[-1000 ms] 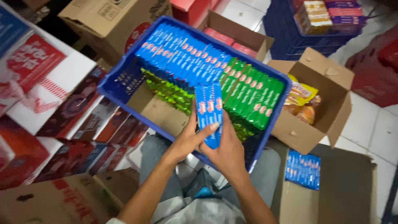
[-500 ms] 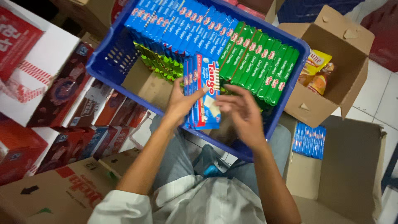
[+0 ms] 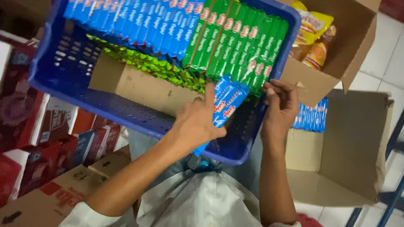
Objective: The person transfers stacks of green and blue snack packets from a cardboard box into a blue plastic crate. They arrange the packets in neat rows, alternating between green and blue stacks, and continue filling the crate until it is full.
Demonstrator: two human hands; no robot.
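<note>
Cardboard cartons crowd a pale tiled floor [image 3: 389,54] around a blue perforated plastic crate [image 3: 63,80]. Rows of blue flat wafer packs [image 3: 139,21] and green flat wafer packs [image 3: 235,42] fill its twelve o'clock half; the six o'clock half shows bare bottom. Left hand [image 3: 198,122] grasps a small bundle of blue wafer packs [image 3: 225,103] at centre. Right hand [image 3: 282,103], at three o'clock, pinches the green row's end. Open brown cardboard box [image 3: 357,138] at four o'clock is mostly vacant, with a few blue packs left in it.
</note>
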